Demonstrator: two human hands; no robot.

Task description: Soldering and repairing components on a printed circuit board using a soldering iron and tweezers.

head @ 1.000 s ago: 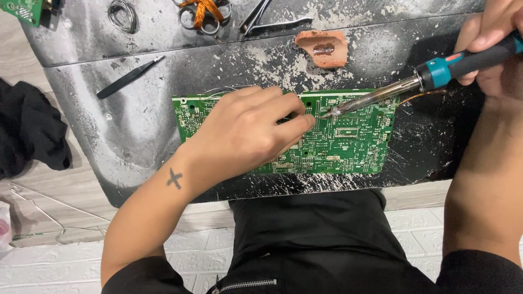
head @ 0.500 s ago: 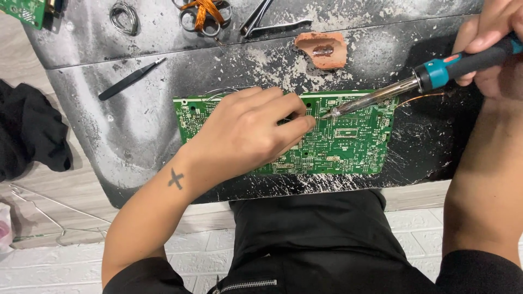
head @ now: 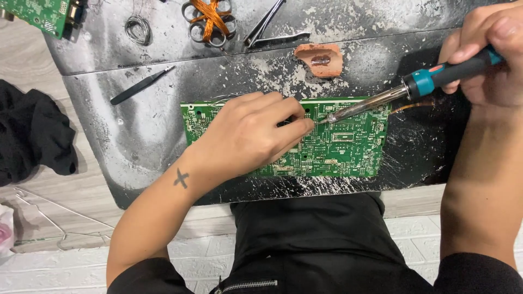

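Note:
A green circuit board point(head: 348, 147) lies flat on a dark, paint-streaked work mat point(head: 136, 136). My left hand point(head: 248, 136) rests on the board's left half, fingers pinched together near its upper middle; whatever thin thing they hold is too small to tell. My right hand point(head: 490, 49) grips a soldering iron point(head: 414, 90) with a teal and black handle. Its metal tip point(head: 329, 118) touches the board right beside my left fingertips.
Black tweezers point(head: 143, 86) lie left of the board. A brown sponge-like piece point(head: 320, 59), metal tongs point(head: 267, 27), a copper wire coil point(head: 210, 19) and a solder loop point(head: 137, 28) sit at the back. Another green board point(head: 41, 13) is top left, black cloth point(head: 32, 133) far left.

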